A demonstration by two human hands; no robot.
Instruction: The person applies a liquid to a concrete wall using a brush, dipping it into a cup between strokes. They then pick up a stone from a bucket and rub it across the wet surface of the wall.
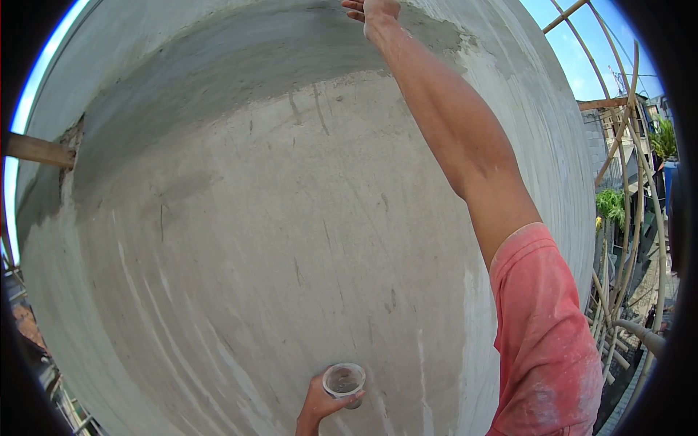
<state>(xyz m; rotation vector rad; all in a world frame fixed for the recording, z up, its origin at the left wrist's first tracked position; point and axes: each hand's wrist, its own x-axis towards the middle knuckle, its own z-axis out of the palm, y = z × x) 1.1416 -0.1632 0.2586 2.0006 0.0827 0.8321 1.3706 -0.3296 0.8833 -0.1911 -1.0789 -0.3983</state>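
Observation:
My left hand point(324, 399) is wrapped round a clear cup point(345, 379) with a pale rim, low in the view and in front of the wall. Its opening faces me, and what lies inside is hard to make out. My right arm reaches far up across the grey plastered wall point(305, 240). At the top edge, my right hand point(375, 10) is partly cut off by the frame. Its visible fingers stretch to the left, slightly apart, with nothing seen in them. Close by the right hand, the plaster is darker and looks damp.
A wooden beam point(40, 150) juts from a rough hole at the wall's left edge. Bamboo scaffolding poles point(629, 189) rise on the right, with plants point(611, 206) and buildings beyond. Pale streaks run down the wall's lower part.

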